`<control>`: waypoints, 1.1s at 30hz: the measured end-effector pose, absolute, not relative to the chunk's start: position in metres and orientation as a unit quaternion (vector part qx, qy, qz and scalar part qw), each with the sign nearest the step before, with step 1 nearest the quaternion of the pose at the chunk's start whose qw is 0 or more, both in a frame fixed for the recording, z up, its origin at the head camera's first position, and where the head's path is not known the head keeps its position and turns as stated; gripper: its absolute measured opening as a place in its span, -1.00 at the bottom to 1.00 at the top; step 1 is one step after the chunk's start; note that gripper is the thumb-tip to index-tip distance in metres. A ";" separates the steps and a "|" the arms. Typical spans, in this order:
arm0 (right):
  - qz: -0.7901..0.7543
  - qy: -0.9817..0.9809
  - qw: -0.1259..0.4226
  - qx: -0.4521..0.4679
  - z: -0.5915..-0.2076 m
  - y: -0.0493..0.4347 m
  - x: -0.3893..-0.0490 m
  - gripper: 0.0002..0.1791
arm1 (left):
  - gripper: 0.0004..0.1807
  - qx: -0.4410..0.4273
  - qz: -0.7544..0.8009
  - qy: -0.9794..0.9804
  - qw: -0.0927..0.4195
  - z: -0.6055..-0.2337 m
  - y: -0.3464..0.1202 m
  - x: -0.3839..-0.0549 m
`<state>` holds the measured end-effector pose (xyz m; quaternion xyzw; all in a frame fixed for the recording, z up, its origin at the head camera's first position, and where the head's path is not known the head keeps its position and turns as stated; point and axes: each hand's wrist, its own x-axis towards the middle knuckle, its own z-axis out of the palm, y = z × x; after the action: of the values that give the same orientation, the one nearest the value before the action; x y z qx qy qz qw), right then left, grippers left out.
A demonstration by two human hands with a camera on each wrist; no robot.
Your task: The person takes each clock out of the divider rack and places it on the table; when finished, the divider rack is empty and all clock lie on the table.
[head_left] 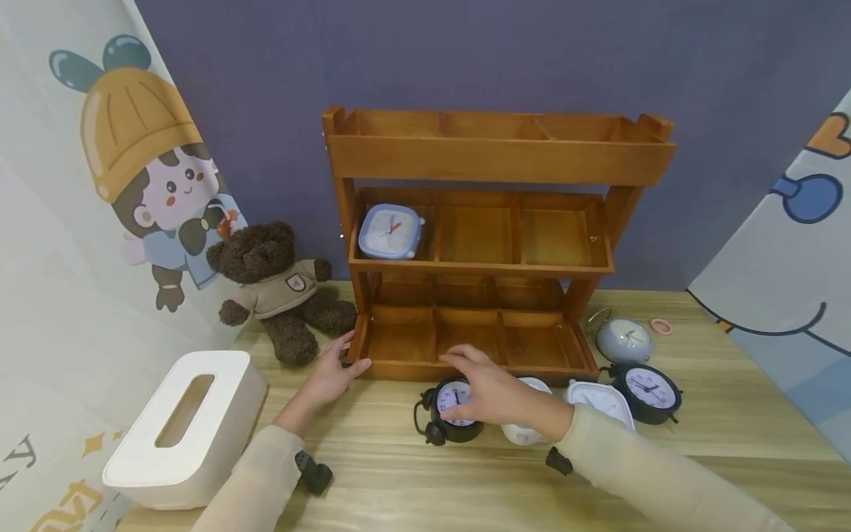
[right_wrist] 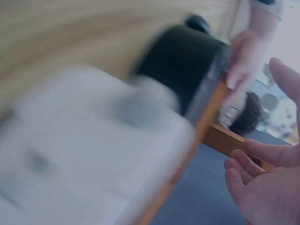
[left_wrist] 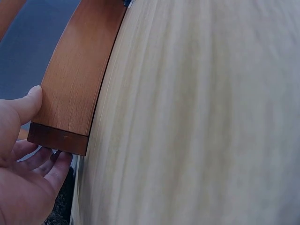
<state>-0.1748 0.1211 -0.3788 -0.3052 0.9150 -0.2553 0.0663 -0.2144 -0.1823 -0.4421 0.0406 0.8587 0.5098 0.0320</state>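
My left hand [head_left: 330, 378] grips the lower front left corner of a brown wooden shelf [head_left: 499, 162]. In the left wrist view its thumb lies on the top edge of the front board [left_wrist: 75, 79], with fingers around the end. My right hand [head_left: 495, 390] holds nothing; thumb and fingers are spread apart over a black twin-bell alarm clock [head_left: 455, 394] in front of the shelf. Beneath that wrist a white clock [head_left: 521, 434] is partly hidden, and a white square clock [head_left: 601, 399] stands beside the sleeve. A blurred white clock [right_wrist: 93, 150] fills much of the right wrist view.
On the middle tier, a light blue square clock [head_left: 390, 231] occupies the left compartment. Another black clock [head_left: 651, 389], a grey clock [head_left: 625, 340] and a pink ring [head_left: 661, 326] are at right. A brown teddy bear [head_left: 275, 284] and white tissue box [head_left: 229, 414] are at left.
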 end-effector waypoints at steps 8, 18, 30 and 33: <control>-0.282 0.901 -0.048 -0.326 -0.327 0.102 -0.197 -0.12 | -0.24 0.041 0.511 0.858 0.026 -0.444 -0.184 -0.215; -0.301 0.888 -0.133 -0.322 -0.278 0.062 -0.249 -0.08 | -0.23 0.041 0.505 0.862 0.027 -0.443 -0.183 -0.214; -0.266 0.913 -0.144 -0.274 -0.266 0.035 -0.297 0.09 | -0.23 0.046 0.509 0.859 0.027 -0.443 -0.180 -0.214; -0.253 0.923 -0.126 -0.260 -0.263 0.027 -0.303 0.16 | -0.24 0.044 0.512 0.858 0.022 -0.443 -0.181 -0.212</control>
<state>-0.3029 0.0274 -0.2632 -0.2602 0.9232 -0.2531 -0.1259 -0.2121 -0.1813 -0.4426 0.0440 0.8577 0.5118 0.0217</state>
